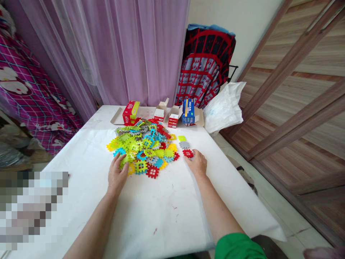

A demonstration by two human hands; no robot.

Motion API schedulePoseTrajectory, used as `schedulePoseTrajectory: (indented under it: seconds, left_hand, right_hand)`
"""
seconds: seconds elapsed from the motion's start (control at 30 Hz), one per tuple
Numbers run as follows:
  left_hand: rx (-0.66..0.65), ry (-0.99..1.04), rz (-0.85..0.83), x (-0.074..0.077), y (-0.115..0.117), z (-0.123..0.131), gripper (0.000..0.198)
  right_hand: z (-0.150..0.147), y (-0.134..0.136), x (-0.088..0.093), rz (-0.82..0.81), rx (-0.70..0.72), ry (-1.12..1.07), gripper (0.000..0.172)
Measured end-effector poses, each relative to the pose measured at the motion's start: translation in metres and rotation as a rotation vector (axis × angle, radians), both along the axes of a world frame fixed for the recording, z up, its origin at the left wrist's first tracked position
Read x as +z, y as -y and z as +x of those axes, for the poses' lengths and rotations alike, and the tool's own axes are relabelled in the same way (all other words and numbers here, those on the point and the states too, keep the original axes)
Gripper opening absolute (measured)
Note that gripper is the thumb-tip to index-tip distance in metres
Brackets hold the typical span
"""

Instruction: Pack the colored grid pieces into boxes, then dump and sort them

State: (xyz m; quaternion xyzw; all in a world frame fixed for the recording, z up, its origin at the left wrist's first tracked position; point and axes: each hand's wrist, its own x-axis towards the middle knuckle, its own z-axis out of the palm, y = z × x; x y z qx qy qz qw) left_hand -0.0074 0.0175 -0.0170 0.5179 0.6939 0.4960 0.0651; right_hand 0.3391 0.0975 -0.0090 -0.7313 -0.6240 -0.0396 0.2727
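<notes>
A heap of interlocking plastic building tiles [147, 144] in lime green, yellow, blue, red and grey lies in the middle of the white-covered table. At the heap's near left edge is my left hand [117, 174], its fingers apart and touching lime green tiles [126, 159]. To the right of the heap, my right hand [198, 163] grips a red tile [188, 153] between thumb and fingers, at the table surface. Just beyond it, a grey tile [184, 145] and a lime green tile [182, 138] lie in a line with the red one.
Along the table's far edge stand a red and green box [131, 112], two small open red and white boxes [161, 111] and a blue box [188, 111]. A white plastic bag [223, 106] sits at the far right corner. Purple curtains [140, 50] hang behind; wooden wardrobe doors [296, 108] are at right.
</notes>
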Motion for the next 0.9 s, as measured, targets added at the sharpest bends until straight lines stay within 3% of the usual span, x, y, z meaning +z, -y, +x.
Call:
schedulePoseTrajectory:
  seconds: [0.2, 0.33, 0.6, 0.77, 0.9]
  left_hand:
    - [0.002, 0.003, -0.016, 0.002, 0.001, 0.001, 0.039]
    - [-0.004, 0.008, -0.012, 0.003, 0.001, 0.002, 0.038]
    - [-0.010, 0.000, -0.021, 0.003, 0.000, 0.001, 0.041]
    - [-0.015, -0.003, -0.017, 0.002, 0.001, 0.001, 0.039]
    - [-0.013, -0.008, -0.007, -0.001, -0.001, 0.000, 0.038]
  right_hand:
    - [0.007, 0.000, -0.008, 0.114, 0.040, -0.023, 0.034]
    - [-0.001, 0.007, -0.006, 0.241, 0.194, 0.007, 0.022]
    - [-0.047, 0.019, 0.003, 0.230, 0.504, 0.141, 0.031]
    - [-0.059, 0.013, 0.002, 0.161, 0.517, 0.173, 0.044]
    - [-0.061, 0.009, 0.001, 0.097, 0.544, 0.166, 0.044]
